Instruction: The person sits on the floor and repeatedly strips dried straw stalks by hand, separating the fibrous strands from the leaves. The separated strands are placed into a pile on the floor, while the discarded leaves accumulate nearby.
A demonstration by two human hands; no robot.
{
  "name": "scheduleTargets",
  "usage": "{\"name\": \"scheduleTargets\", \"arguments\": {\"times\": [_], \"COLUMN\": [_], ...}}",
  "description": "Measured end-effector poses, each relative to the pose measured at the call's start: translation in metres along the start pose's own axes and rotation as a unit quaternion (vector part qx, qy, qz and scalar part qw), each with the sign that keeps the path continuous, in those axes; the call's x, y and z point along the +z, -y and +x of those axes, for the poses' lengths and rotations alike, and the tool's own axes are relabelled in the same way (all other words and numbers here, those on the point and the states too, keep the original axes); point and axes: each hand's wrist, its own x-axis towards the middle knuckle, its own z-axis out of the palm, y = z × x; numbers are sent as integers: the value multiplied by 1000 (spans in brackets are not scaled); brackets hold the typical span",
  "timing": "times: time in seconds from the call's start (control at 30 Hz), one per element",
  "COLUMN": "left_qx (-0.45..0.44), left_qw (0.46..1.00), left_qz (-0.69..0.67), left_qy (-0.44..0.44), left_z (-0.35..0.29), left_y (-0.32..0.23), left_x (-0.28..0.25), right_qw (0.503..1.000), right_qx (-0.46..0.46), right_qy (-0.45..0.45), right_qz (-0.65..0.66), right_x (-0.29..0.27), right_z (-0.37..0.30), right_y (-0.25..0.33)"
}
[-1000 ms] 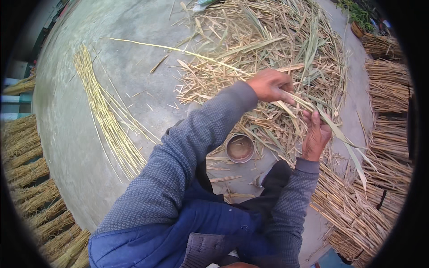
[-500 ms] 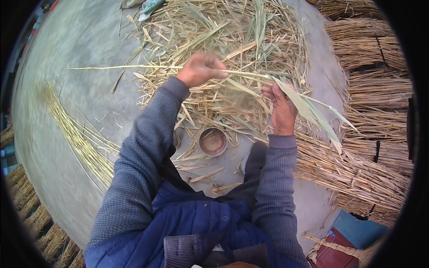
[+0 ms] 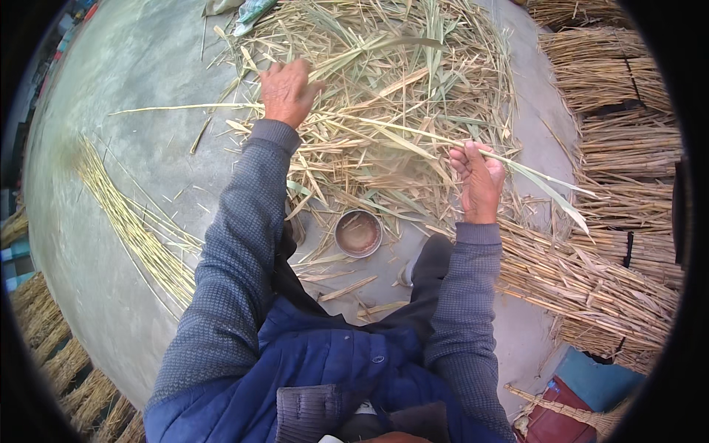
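A long, thin reed stalk [image 3: 413,131] slants across in front of me, its bare pale end [image 3: 177,108] to the left and leafy tips [image 3: 561,199] to the right. My right hand [image 3: 481,181] grips it between thumb and fingers near the leaves. My left hand [image 3: 288,92] is raised over the stalk, fingers curled, and the stalk passes behind the heel of that hand. A long pale-green leaf [image 3: 369,48] runs rightward from beside the left thumb and appears pinched there. Beneath both hands lies a heap of stripped dry leaves [image 3: 391,155].
A small round metal bowl [image 3: 358,233] stands on the concrete floor [image 3: 140,59] between my feet. Thin peeled stalks [image 3: 133,221] lie at the left. Bundles of thicker stalks [image 3: 620,140] are stacked at the right, and a loose pile [image 3: 576,280] spreads beside my right arm.
My left hand has moved left and slightly up, away from the right hand. A leaf now trails from it over the heap. The right hand still grips the stalk, slightly farther right.
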Motion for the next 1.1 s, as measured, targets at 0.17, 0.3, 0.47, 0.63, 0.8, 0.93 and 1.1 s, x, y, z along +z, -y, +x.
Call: {"name": "scheduleTargets", "arguments": {"times": [0.17,0.3,0.47,0.63,0.8,0.93,1.1], "left_qx": [231,267,292,229,230,217,175], "left_qw": [945,961,947,964,968,970,980], "left_qz": [-187,-71,-131,-134,-101,-97,-32], "left_qy": [138,37,-9,19,17,-43,93], "left_z": [-20,-40,-62,-68,-48,-31,-17], "left_y": [-33,-64,-79,-63,-42,-48,-40], "left_x": [-4,1,-4,-26,-38,-40,-45], "right_qw": [996,988,989,996,996,994,990], "right_qx": [-14,-43,-56,-29,-14,-18,-63], "right_qy": [-80,-134,-121,-69,-83,-98,-106], "right_qz": [-27,-60,-59,-41,-6,52,74], "right_x": [-6,-26,-45,-37,-31,-41,-46], "right_z": [10,21,28,26,26,21,11], "right_y": [3,9,16,4,7,15,22]}}
